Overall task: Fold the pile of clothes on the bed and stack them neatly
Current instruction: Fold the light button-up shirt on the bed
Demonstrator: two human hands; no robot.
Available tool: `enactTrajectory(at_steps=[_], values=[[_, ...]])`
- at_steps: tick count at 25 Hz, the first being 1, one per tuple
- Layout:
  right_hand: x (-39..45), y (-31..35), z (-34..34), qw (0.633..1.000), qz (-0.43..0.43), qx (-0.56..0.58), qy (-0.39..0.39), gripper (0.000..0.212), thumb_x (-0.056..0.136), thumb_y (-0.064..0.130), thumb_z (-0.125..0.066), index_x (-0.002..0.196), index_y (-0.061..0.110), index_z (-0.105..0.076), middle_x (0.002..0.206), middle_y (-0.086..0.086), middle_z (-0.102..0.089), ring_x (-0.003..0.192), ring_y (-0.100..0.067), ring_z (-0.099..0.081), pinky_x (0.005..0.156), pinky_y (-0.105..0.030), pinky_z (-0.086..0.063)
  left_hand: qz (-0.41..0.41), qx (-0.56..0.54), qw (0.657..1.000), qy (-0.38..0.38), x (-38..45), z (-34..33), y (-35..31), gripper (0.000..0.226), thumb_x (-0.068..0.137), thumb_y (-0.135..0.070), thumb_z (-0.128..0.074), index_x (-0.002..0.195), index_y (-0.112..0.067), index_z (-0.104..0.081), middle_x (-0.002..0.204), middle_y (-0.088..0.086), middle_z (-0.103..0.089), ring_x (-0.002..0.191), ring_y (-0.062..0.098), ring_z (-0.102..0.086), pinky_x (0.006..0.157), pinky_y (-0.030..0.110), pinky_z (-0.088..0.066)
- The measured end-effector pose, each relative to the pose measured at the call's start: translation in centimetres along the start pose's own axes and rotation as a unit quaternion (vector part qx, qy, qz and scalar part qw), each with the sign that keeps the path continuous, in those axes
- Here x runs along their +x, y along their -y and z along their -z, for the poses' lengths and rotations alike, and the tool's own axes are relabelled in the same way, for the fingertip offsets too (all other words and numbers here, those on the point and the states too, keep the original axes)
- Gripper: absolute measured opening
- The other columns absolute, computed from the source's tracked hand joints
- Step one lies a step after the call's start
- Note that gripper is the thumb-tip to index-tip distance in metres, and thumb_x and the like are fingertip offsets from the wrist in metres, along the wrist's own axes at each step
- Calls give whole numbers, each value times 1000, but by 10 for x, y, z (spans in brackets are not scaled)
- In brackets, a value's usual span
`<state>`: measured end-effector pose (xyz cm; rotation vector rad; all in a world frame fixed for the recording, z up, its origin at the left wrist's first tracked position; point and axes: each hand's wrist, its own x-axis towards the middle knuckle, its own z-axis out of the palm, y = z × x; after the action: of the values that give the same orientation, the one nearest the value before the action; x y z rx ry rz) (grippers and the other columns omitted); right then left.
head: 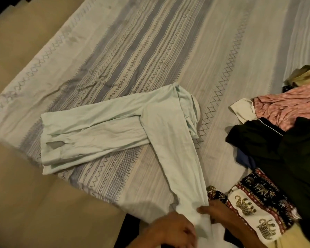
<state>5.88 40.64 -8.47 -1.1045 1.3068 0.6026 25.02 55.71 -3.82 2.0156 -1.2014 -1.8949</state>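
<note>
Early, by my judgement: only the pale mint cotton trousers (125, 129) lie spread at the bedspread's centre, half folded. Both hands, left hand (170, 230) and right hand (215, 212), pinch one leg's hem at six o'clock. An unfolded heap of clothes (283, 140) waits at three o'clock.

Both hands (170, 228) (215, 212) gripping pale green garment (115, 126), striped bedsheet (150, 51)
</note>
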Motion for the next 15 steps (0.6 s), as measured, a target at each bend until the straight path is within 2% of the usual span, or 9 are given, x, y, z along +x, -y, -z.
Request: enactTrajectory(at_steps=[1,2,5,6,8,10,11,13,15], values=[[-6,-3,1,1000,3,-2,13,49,57,35,-86,96,7,-79,95,-11,-80,83,-25,-74,73,-34,-57,-11,-15,999,26,-17,6,-8,16,95,-21,-62,103,-24,-76,98,-4,-75,91,13,-73,97,40,-59],[-17,1,-2,1000,5,-6,21,48,60,35,-83,99,7,-80,98,-9,-80,88,-26,-76,82,-38,-57,-50,-44,998,-2,-10,4,-1,14,93,-25,-63,101,-23,-75,98,-6,-76,89,12,-74,92,40,-60],[-39,13,-14,996,44,68,26,32,81,19,-73,113,16,-77,108,-3,-80,100,-26,-75,100,-47,-55,-51,-56,987,-141,-11,33,23,25,94,-46,-63,116,-35,-65,113,-18,-70,101,-2,-64,89,32,-55],[-47,22,-20,996,57,61,20,30,84,17,-70,113,18,-76,108,0,-79,100,-23,-74,100,-47,-55,-56,-66,984,-155,-15,34,23,37,93,-56,-65,127,-42,-58,124,-22,-63,111,-6,-57,95,27,-50],[-57,42,-31,995,80,52,-3,26,89,16,-65,113,22,-74,106,5,-79,97,-17,-74,95,-41,-58,-94,-69,987,-106,-24,43,10,77,79,-74,-73,144,-53,-38,144,-25,-44,130,-7,-42,107,24,-40],[-66,67,-40,989,86,121,-19,23,92,18,-63,112,20,-73,102,3,-80,96,-19,-75,86,-40,-60,-119,-42,992,-30,-36,45,-3,112,67,-73,-85,154,-56,-17,157,-25,-30,140,-6,-35,115,25,-36],[-71,82,-44,981,76,179,-3,20,92,20,-63,110,14,-73,100,-4,-79,94,-24,-75,83,-42,-60,-152,-54,986,-45,-42,35,-6,124,65,-68,-89,157,-54,-7,162,-26,-20,141,-11,-32,115,23,-37],[-77,114,-52,960,49,273,31,25,95,26,-61,105,6,-72,100,-17,-77,94,-33,-72,87,-48,-57,-194,-76,962,-175,-51,10,-7,119,72,-51,-91,158,-45,-9,169,-17,-8,143,-12,-32,105,16,-45],[-86,145,-64,956,26,285,60,31,95,31,-61,105,3,-70,99,-21,-74,96,-35,-67,96,-46,-53,-195,-82,898,-386,-44,-10,0,97,75,-34,-86,151,-40,-28,168,-6,-24,141,4,-47,92,19,-55]])
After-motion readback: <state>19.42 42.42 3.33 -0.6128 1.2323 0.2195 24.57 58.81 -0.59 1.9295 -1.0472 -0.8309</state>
